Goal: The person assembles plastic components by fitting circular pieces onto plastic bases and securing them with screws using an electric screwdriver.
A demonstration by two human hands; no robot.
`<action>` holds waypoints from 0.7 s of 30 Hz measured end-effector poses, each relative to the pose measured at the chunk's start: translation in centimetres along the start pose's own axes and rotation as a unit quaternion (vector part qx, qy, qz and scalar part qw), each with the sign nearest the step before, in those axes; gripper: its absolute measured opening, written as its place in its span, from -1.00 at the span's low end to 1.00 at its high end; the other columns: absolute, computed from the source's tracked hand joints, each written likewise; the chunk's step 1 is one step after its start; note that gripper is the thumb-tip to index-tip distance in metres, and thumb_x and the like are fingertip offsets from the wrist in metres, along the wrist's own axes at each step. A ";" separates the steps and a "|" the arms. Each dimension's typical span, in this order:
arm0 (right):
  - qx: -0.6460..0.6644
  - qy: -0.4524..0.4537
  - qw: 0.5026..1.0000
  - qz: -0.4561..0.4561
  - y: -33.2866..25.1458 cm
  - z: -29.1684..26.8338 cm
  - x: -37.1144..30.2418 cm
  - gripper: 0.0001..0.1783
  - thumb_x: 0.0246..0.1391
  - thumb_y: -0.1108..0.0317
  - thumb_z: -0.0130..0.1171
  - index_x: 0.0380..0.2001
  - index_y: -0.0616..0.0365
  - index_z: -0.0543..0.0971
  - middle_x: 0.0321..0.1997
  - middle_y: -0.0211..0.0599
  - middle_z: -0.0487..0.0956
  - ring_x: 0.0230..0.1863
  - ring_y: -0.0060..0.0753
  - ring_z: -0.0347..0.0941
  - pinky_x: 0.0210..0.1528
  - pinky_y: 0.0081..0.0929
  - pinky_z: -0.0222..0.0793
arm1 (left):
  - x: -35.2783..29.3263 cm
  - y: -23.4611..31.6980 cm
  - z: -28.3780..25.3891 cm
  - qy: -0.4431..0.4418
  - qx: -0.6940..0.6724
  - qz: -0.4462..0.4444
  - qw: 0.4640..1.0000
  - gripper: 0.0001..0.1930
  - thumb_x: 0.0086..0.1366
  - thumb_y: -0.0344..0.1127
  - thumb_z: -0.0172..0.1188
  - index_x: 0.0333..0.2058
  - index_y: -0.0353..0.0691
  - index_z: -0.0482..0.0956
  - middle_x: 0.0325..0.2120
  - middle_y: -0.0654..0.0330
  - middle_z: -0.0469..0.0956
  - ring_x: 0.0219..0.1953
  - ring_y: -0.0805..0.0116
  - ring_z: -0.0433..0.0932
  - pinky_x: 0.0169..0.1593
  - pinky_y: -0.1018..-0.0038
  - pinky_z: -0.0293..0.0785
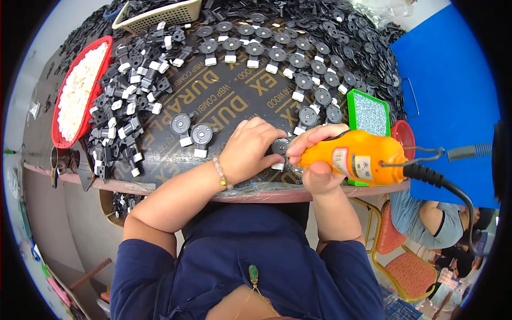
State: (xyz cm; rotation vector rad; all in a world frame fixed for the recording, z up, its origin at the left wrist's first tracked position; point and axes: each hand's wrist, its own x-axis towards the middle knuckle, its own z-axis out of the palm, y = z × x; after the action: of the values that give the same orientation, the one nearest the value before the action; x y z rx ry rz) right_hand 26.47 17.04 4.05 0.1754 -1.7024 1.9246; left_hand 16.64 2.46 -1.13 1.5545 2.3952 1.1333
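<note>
My right hand (323, 178) is closed round an orange electric screwdriver (368, 157), its tip end pointing left. That end meets a black round part (279, 146) with a white block, lying on the table near its front edge. My left hand (249, 148) grips this part between thumb and fingers; the fingers partly cover it. To the left of that hand lie two similar black discs, one a little behind (180, 124) and one in front (202, 134), each with a white block toward me. The contact between driver and part is hidden by my fingers.
Rows of black discs with white blocks (255, 49) curve behind my hands. A green tray of small screws (350, 114) and a red bowl (401, 133) stand right. Left are loose black parts (128, 85) and a red basket (109, 48). The driver's cable (453, 186) hangs right.
</note>
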 end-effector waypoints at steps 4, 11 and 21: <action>0.006 -0.006 1.000 0.021 0.0 -0.4 0.7 -0.17 0.11 -0.33 0.29 0.03 0.22 0.34 -0.48 -0.18 0.57 -0.58 -0.41 0.47 -0.48 -0.46 0.47 | -0.1 1.6 -1.3 -0.028 0.035 -0.006 0.999 -0.53 0.00 -0.20 0.51 -0.10 -0.20 0.63 -0.21 0.16 0.61 -0.03 0.16 0.51 0.04 0.27 0.35; 0.001 0.030 0.985 -0.170 -4.1 -5.2 0.5 -0.19 0.22 -0.41 0.07 0.13 0.12 0.34 -0.46 -0.27 0.55 -0.62 -0.47 0.40 -0.55 -0.48 0.36 | -4.8 -0.3 -8.9 -0.026 0.219 -0.081 0.972 -0.54 -0.05 -0.16 0.52 -0.14 -0.14 0.65 0.31 -0.11 0.32 0.47 -0.10 0.09 0.40 -0.04 0.06; -0.076 0.143 0.975 -0.154 -5.9 -10.0 -1.5 -0.25 0.26 -0.37 0.06 0.11 0.12 0.40 -0.43 -0.31 0.52 -0.57 -0.51 0.37 -0.51 -0.51 0.30 | 4.2 -11.4 -14.9 0.099 0.276 -0.044 0.955 -0.65 0.16 -0.10 0.40 -0.13 -0.11 0.65 0.06 0.16 0.61 0.16 0.06 0.47 0.21 0.13 0.34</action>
State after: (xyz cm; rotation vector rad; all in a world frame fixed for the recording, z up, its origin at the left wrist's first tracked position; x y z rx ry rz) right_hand 33.19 26.24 6.65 0.0908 -1.5214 1.5074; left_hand -0.44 -4.66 4.08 1.4865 3.0748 0.6565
